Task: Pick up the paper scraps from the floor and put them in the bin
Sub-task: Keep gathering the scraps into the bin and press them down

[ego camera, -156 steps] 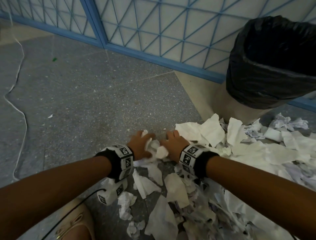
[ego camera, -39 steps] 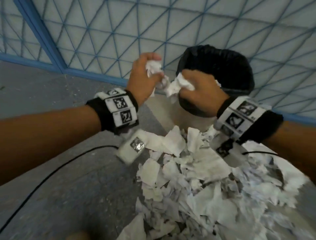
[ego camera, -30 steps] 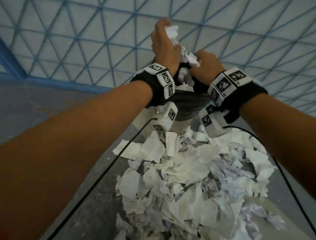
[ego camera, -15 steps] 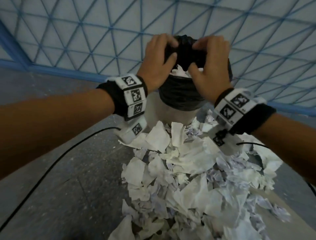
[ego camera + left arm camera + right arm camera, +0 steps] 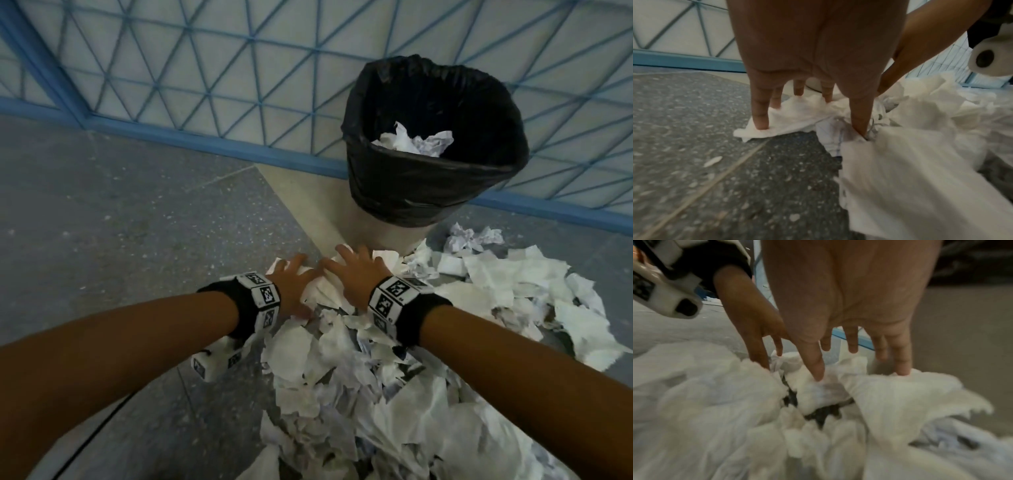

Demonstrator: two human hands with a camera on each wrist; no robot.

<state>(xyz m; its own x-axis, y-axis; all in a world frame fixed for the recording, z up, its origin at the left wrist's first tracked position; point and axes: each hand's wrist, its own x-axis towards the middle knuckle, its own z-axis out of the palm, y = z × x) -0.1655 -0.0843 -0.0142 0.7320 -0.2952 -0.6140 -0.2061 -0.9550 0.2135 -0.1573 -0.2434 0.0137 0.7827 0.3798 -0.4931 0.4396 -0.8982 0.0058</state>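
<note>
A big heap of torn white paper scraps (image 5: 394,370) covers the grey floor in front of the bin (image 5: 435,144), a pale bin lined with a black bag. A few crumpled scraps (image 5: 414,142) lie inside it. Both hands are down at the far edge of the heap, side by side, close to the bin's base. My left hand (image 5: 291,277) has straight, spread fingers with tips pressing on a scrap (image 5: 789,116). My right hand (image 5: 356,270) is spread too, fingertips touching the scraps (image 5: 838,378). Neither hand holds anything.
A blue-framed lattice wall (image 5: 205,68) runs behind the bin. Speckled grey floor (image 5: 120,222) stretches bare to the left of the heap. More scraps (image 5: 476,236) lie to the right of the bin's base. A black cable (image 5: 96,431) trails from my left wrist.
Both hands carried scraps up over the bin, let them fall in, and have come back down to the heap with fingers spread. The scraps now lie inside the bin.
</note>
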